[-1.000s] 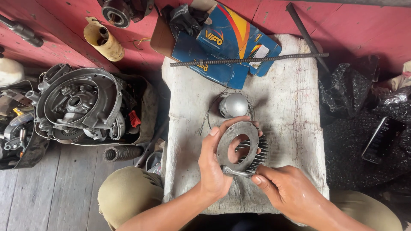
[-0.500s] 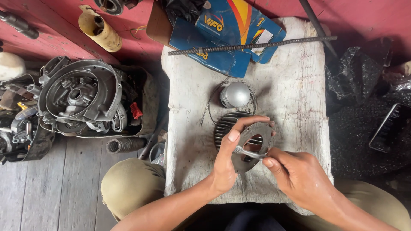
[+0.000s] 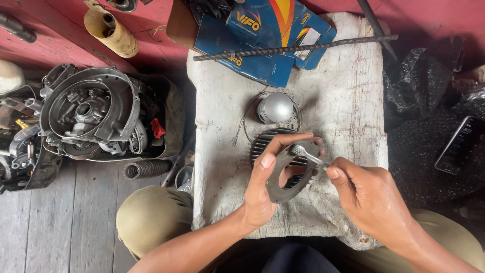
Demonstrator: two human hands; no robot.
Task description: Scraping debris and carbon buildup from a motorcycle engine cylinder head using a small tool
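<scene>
My left hand (image 3: 268, 189) holds a flat grey gasket ring (image 3: 283, 183) upright by its rim, thumb in front and fingers over its top edge. My right hand (image 3: 371, 197) pinches a small shiny metal tool (image 3: 306, 154) whose tip rests against the ring's upper edge. Right behind the ring a dark finned cylinder (image 3: 263, 141) lies on the cloth-covered block (image 3: 222, 131). A silver domed piston (image 3: 275, 107) with a thin wire ring around it sits just beyond the cylinder.
Blue cardboard boxes (image 3: 262, 38) and a long threaded rod (image 3: 295, 48) lie at the block's far end. An opened engine case (image 3: 88, 114) sits on the plank floor at left, with a ribbed rubber hose (image 3: 146, 169), a yellow tube (image 3: 111, 30) and a phone (image 3: 459, 144) at right.
The ring was lifted off the finned cylinder and tilted upright in my left hand. My right hand came up from the cylinder's lower edge and now holds a small metal tool against the ring.
</scene>
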